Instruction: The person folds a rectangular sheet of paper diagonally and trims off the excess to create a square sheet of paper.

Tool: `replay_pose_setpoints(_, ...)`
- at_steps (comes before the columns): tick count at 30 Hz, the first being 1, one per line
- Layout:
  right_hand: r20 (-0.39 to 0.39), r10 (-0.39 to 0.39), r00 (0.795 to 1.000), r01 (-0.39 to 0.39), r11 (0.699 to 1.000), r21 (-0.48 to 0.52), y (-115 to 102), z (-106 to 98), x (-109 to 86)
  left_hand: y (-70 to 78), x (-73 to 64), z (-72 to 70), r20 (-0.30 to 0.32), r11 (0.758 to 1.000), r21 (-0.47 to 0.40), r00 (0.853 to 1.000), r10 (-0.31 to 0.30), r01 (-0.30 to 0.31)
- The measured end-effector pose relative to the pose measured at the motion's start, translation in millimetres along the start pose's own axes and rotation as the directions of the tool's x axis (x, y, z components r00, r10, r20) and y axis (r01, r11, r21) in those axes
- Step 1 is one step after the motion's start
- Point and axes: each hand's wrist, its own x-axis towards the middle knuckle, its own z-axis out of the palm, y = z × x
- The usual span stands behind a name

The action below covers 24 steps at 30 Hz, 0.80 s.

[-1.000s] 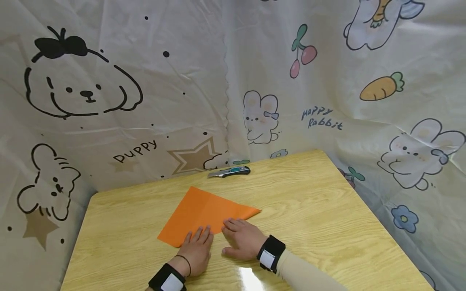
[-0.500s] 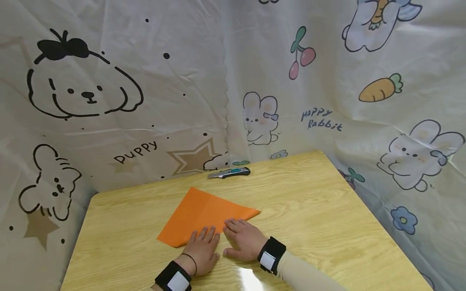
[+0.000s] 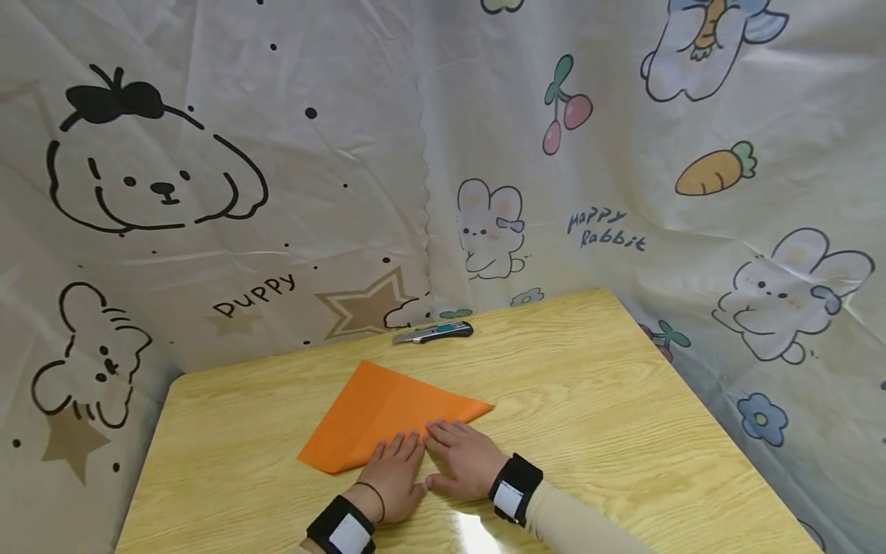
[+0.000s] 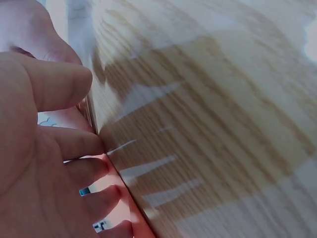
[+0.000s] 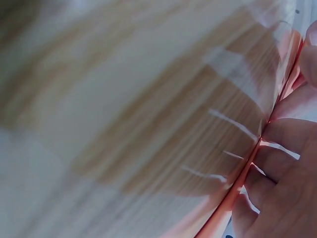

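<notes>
A folded sheet of orange paper (image 3: 388,408) lies on the table, its near edge under both hands. My left hand (image 3: 396,477) rests with straight fingers on the middle of that near edge. Beside it, my right hand (image 3: 467,460) presses its fingertips on the same edge, a little to the right. The two hands nearly meet at the thumbs. In the left wrist view, fingers (image 4: 101,198) spread along the orange paper's edge (image 4: 141,218). From the right wrist, the paper's folded edge (image 5: 225,208) runs beneath the fingertips (image 5: 267,158).
A utility knife (image 3: 436,332) with a black and teal handle lies near the back edge of the wooden table (image 3: 588,385). Behind the table hangs a pale curtain (image 3: 346,154) printed with cartoon animals. Each wrist wears a black strap.
My left hand has slid rightward along the paper's near edge, closer to the right hand. The right hand and the paper stay nearly in place.
</notes>
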Motion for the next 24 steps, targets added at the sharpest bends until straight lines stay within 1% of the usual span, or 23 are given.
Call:
replay_pose_setpoints(9,0.026,-0.015,1.0,0.014,1.0,0.025,3,1,0.0,-0.4,-0.7,-2.1,0.013,1.0,-0.002,1.0,-0.017,0.017)
replay_pose_setpoints(12,0.04,0.001,0.999,-0.003,0.999,0.044,6,-2,-3.6,2.6,0.8,-2.6,0.006,1.0,-0.003,1.0,-0.017,0.017)
replay_pose_setpoints(17,0.062,0.029,0.998,-0.033,0.998,0.054,13,-7,-10.1,4.5,1.5,-4.2,0.004,0.999,0.027,1.0,-0.023,0.023)
replay_pose_setpoints(21,0.077,0.026,0.997,-0.03,0.999,0.042,18,-10,-15.2,3.9,-0.3,-5.0,0.011,0.999,0.04,1.0,-0.027,0.027)
replay_pose_setpoints(24,0.078,0.025,0.997,-0.029,0.998,0.06,20,-11,-17.3,3.3,-0.7,-4.7,0.015,0.999,0.043,1.0,-0.024,0.024)
